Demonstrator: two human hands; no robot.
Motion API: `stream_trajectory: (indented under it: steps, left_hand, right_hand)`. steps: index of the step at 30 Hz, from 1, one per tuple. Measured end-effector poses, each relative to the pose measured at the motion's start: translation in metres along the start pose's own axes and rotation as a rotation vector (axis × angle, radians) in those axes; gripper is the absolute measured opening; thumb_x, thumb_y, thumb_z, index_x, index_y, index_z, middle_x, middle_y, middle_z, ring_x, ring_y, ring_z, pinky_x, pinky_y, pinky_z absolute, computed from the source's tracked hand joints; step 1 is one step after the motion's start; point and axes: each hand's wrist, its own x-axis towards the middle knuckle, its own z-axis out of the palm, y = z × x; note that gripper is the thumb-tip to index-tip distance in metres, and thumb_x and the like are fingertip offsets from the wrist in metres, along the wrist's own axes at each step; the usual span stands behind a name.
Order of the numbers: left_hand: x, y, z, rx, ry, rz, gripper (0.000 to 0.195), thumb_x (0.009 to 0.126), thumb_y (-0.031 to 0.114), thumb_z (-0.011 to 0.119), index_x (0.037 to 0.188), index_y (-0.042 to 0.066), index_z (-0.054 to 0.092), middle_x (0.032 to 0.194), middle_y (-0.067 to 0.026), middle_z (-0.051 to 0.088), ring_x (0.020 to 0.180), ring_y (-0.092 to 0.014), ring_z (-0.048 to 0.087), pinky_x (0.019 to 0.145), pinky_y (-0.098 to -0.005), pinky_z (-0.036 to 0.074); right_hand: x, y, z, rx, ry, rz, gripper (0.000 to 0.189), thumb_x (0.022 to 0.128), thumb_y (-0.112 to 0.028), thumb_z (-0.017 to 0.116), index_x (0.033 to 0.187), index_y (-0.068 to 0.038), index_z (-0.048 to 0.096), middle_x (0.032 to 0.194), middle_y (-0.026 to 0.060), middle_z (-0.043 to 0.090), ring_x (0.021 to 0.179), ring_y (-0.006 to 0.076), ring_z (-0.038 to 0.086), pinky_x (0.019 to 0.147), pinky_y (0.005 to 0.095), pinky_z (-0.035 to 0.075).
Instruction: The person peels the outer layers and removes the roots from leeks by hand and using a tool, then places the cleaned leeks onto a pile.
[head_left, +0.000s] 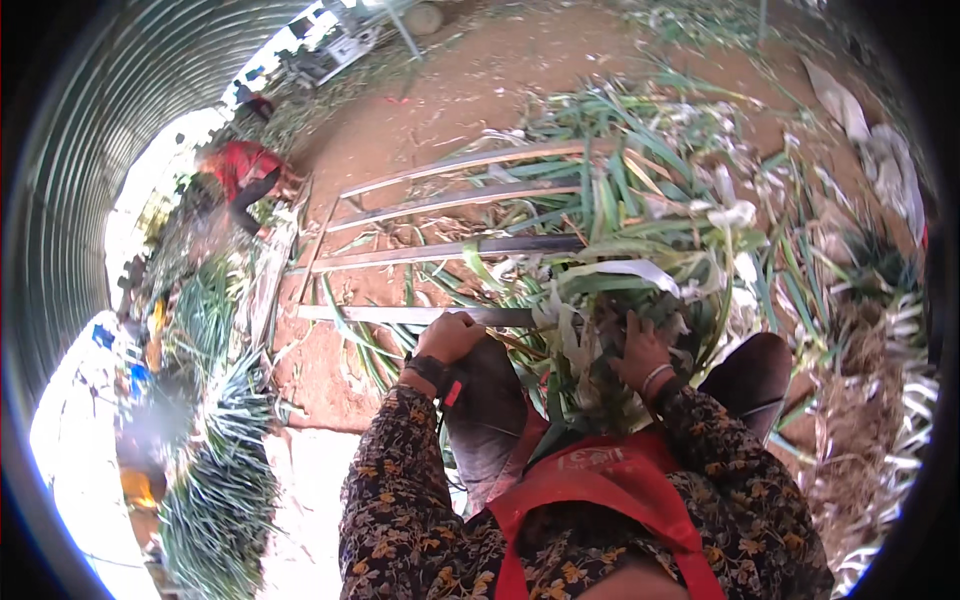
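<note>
My left hand (451, 337) is curled at the nearest wooden slat (382, 315), just above my left knee. The fingers' undersides are hidden, so whether they grip the slat does not show. My right hand (646, 352) has its thumb and fingers apart over loose, dark green onion leaves (660, 304) between my knees. Its fingertips touch or nearly touch the leaves. Trimmed green onion leaves (607, 187) lie heaped across the far ends of the slats. A red apron (592, 476) covers my lap.
Several parallel slats (457, 196) extend leftward over the dirt floor (480, 67). Bundled green onions (221, 480) lie at left; white onion stalks (911, 427) line the right edge. A person in red (244, 169) bends over at far left. Plastic sheeting (892, 172) lies at upper right.
</note>
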Motion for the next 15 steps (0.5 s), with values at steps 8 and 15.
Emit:
stream_trajectory:
  steps: [8, 15]
  left_hand:
    - [-0.002, -0.042, -0.003, -0.135, 0.003, 0.120, 0.045, 0.084, 0.047, 0.053, 0.099, 0.007, 0.067, 0.098, -0.0177, 0.066, 0.097, -0.034, 0.061, 0.084, -0.0439, 0.047]
    - [0.017, -0.109, -0.065, -0.308, 0.121, 0.323, 0.026, 0.080, 0.018, 0.056, 0.103, 0.008, 0.065, 0.099, -0.0136, 0.065, 0.090, -0.030, 0.062, 0.078, -0.0380, 0.051]
  right_hand:
    - [0.052, 0.026, -0.031, 0.295, -0.373, 0.167, 0.055, 0.068, -0.027, 0.067, 0.111, 0.004, 0.054, 0.101, 0.0193, 0.062, 0.091, 0.0343, 0.060, 0.078, 0.0371, 0.048]
    - [0.025, -0.059, -0.161, 0.853, -0.527, -0.025, 0.030, 0.072, -0.019, 0.069, 0.094, -0.001, 0.061, 0.080, 0.0042, 0.061, 0.074, 0.0093, 0.055, 0.067, 0.0266, 0.046]
